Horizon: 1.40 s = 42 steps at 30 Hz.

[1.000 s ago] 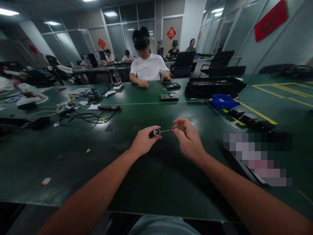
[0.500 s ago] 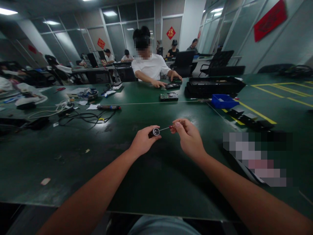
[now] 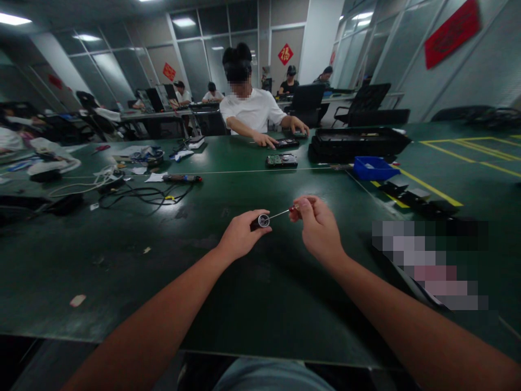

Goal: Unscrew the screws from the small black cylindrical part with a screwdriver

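My left hand (image 3: 238,239) is closed round a short black cylinder (image 3: 255,224) whose pale, ring-rimmed open end (image 3: 264,221) faces me. What kind of object the cylinder is, I cannot tell. Between the fingertips of my right hand (image 3: 319,225) is a slim screwdriver (image 3: 280,214) with a red collar; most of its handle is hidden by the fingers. Its thin metal shaft slants down to the left, and the tip reaches the cylinder's ringed end. Both hands are held above the green table (image 3: 244,304).
Across the table a person (image 3: 252,108) handles a hard drive (image 3: 287,143); another drive (image 3: 281,161) lies nearer. A black tray (image 3: 358,144), a blue bin (image 3: 374,168) and small black blocks (image 3: 419,198) are to the right. Cables (image 3: 150,198) and a pen-like tool (image 3: 182,178) lie left.
My right hand has shifted slightly right with the screwdriver, and more of its shaft shows. My left hand and the cylinder have moved a little right. The person opposite has moved one hand right.
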Motion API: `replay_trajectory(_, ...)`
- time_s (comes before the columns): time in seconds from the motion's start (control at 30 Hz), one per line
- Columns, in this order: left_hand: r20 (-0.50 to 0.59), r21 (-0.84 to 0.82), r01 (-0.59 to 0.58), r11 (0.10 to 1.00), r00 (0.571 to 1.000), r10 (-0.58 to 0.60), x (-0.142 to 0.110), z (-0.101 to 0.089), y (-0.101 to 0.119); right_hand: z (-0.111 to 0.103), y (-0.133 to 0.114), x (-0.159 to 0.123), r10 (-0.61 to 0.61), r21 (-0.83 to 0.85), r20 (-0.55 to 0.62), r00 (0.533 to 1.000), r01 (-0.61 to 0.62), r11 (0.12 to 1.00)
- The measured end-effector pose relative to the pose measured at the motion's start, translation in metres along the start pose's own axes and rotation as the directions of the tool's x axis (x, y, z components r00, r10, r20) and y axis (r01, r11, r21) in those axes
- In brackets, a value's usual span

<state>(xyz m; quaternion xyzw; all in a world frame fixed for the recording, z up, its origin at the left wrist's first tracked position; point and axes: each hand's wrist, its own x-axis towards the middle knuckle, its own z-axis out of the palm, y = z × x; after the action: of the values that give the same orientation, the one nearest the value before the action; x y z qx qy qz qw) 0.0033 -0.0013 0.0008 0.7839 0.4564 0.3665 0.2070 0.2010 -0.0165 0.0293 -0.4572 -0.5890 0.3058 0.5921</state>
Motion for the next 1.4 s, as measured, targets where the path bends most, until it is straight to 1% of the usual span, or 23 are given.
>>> replay_trajectory(0.1,-0.002,-0.011,-0.002,1.0,1.0,0.002,0.0,0.0,0.001,0.001,-0.005,-0.004,-0.049,-0.076,0.029,0.998,0.051,0.996)
replay_trajectory(0.23,-0.008,-0.007,0.008,1.0,1.0,-0.008,0.0,-0.001,0.001,-0.001,-0.01,-0.006,-0.081,-0.17,0.07,0.994,0.092,0.981)
replay_trajectory(0.37,-0.01,-0.028,0.002,1.0,1.0,-0.003,0.0,-0.002,0.0,-0.006,-0.012,-0.005,-0.097,-0.384,0.081,0.992,0.121,0.916)
replay_trajectory(0.43,-0.013,-0.037,0.007,0.999,1.0,-0.007,0.0,-0.002,-0.001,-0.007,-0.012,-0.005,-0.123,-0.45,0.076,0.989,0.144,0.881)
replay_trajectory(0.5,-0.015,-0.038,0.016,0.999,1.0,-0.016,-0.001,-0.001,-0.002,-0.007,-0.011,-0.005,-0.145,-0.459,0.098,0.985,0.174,0.871)
replay_trajectory(0.57,-0.017,-0.038,0.018,0.999,1.0,-0.019,-0.001,-0.001,-0.003,-0.007,-0.011,-0.006,-0.169,-0.416,0.147,0.975,0.216,0.883)
replay_trajectory(0.67,-0.025,-0.031,0.014,0.999,1.0,-0.015,0.0,0.0,-0.003,-0.008,-0.013,-0.007,-0.222,-0.332,0.258,0.94,0.302,0.894)
replay_trajectory(0.73,-0.029,-0.027,0.018,0.999,0.999,-0.018,0.0,0.0,-0.003,-0.009,-0.015,-0.007,-0.235,-0.325,0.319,0.918,0.339,0.883)
replay_trajectory(0.77,-0.027,-0.032,0.019,0.999,0.999,-0.02,0.0,0.0,-0.003,-0.01,-0.016,-0.007,-0.227,-0.337,0.33,0.916,0.339,0.878)
replay_trajectory(0.83,-0.013,-0.026,0.022,0.999,1.0,-0.022,0.0,0.001,-0.004,-0.01,-0.016,-0.007,-0.192,-0.36,0.308,0.932,0.301,0.883)
replay_trajectory(0.9,-0.018,-0.017,0.023,1.0,1.0,-0.023,0.0,0.001,-0.004,-0.009,-0.014,-0.006,-0.149,-0.329,0.253,0.956,0.23,0.916)
replay_trajectory(1.0,-0.035,-0.019,0.023,1.0,0.999,-0.024,0.0,0.0,-0.003,-0.006,-0.008,-0.005,-0.081,-0.134,0.18,0.98,0.106,0.985)
replay_trajectory(1.07,-0.044,-0.021,0.014,1.0,0.999,-0.015,0.001,-0.001,-0.002,-0.003,-0.002,-0.002,-0.03,0.017,0.152,0.988,0.028,0.999)
replay_trajectory(1.17,-0.018,0.012,-0.037,0.999,0.999,0.038,0.001,-0.003,-0.001,-0.001,0.007,0.004,0.088,0.198,0.097,0.991,-0.106,0.974)
replay_trajectory(1.23,0.007,0.036,-0.067,0.997,0.998,0.066,0.001,-0.004,0.0,-0.001,0.012,0.009,0.208,0.308,0.082,0.975,-0.224,0.925)
replay_trajectory(1.27,0.01,0.045,-0.07,0.997,0.998,0.07,0.001,-0.004,0.0,-0.002,0.013,0.011,0.252,0.341,0.077,0.965,-0.263,0.902)
replay_trajectory(1.33,0.001,0.055,-0.052,0.997,0.999,0.052,0.001,-0.003,-0.001,-0.004,0.015,0.014,0.276,0.35,0.043,0.96,-0.273,0.896)
replay_trajectory(1.4,-0.003,0.055,-0.028,0.998,1.0,0.028,0.001,-0.002,-0.003,-0.005,0.015,0.014,0.224,0.298,-0.007,0.975,-0.212,0.931)
